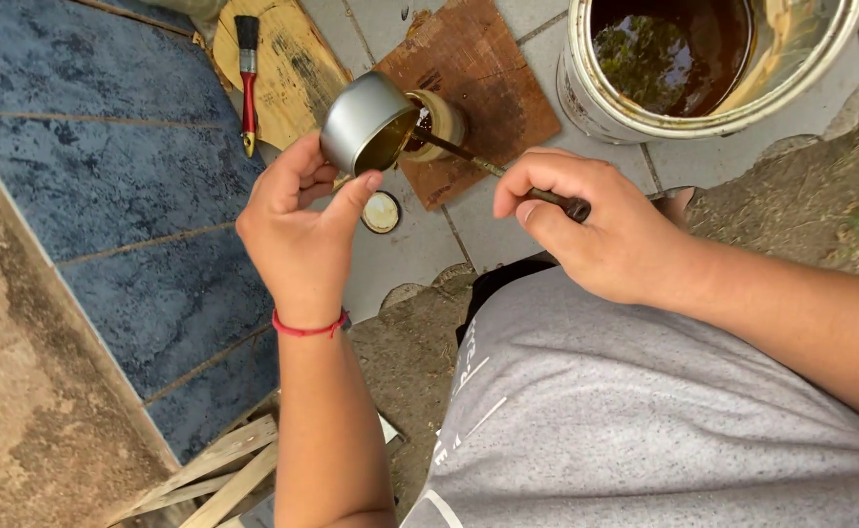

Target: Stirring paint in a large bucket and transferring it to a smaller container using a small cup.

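Two hands over tiled ground, tin tipped into jar.
Left hand [298, 230] grips a tilted metal tin [363, 119], amber liquid at its lip, above a small jar [439, 125] on brown board [488, 68]. Right hand [601, 230] pinches a thin stick [488, 166], tip hidden inside. Large bucket [644, 122] cut off at top.

Left hand [298, 230] raised, fingers curled in grip; right hand [596, 230] clenched, knuckles up.

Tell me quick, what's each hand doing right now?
Left hand: closed on a small metal tin, tipped over a little jar.
Right hand: closed on a thin dark stick reaching into that jar.
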